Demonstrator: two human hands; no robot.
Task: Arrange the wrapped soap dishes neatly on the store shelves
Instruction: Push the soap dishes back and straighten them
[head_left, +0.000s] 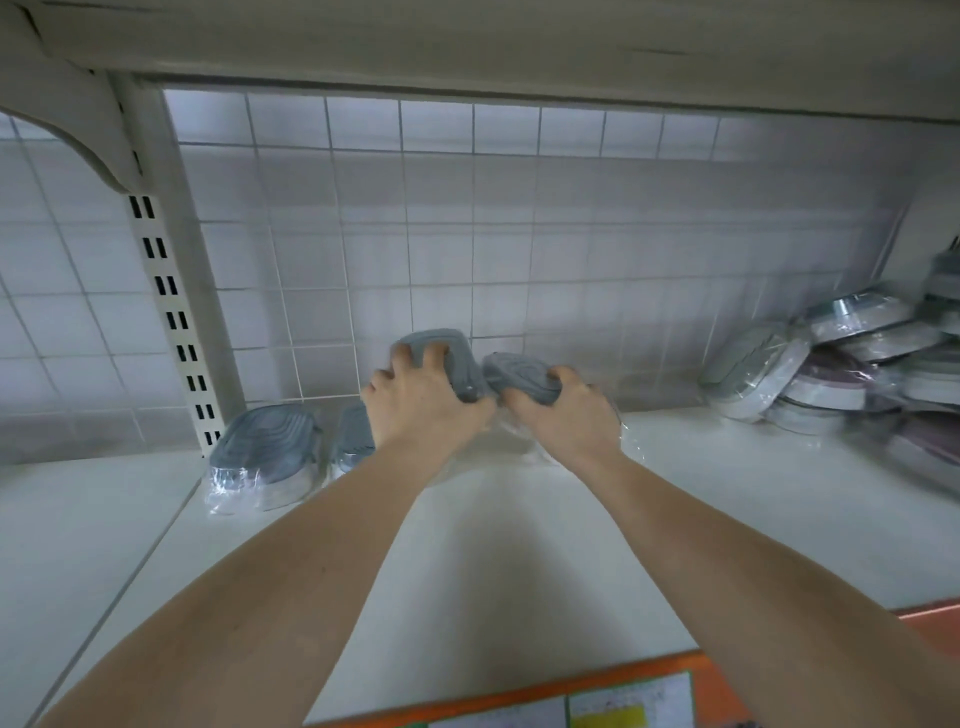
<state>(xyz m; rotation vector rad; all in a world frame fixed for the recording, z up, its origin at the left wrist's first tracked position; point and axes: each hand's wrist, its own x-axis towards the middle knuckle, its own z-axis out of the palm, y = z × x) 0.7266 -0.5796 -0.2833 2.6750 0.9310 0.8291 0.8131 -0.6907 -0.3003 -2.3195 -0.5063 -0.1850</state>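
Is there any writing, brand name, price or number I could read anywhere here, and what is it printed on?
No text here is legible.
Shelf-edge label strip: white and yellow tags on an orange strip, print too blurred to read.
Wrapped soap dishes: no readable label or brand through the clear wrap.
Heap of wrapped dishes at the right: nothing legible.

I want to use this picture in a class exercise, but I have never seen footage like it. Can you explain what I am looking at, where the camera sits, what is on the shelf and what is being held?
The camera is worn on a person's head, looking forward and down, so the two bare arms are theirs. The left hand grips one wrapped grey soap dish; the right hand grips another. Two more grey wrapped dishes lie on the white shelf at the left. At the far right lies a loose pile of wrapped dishes.
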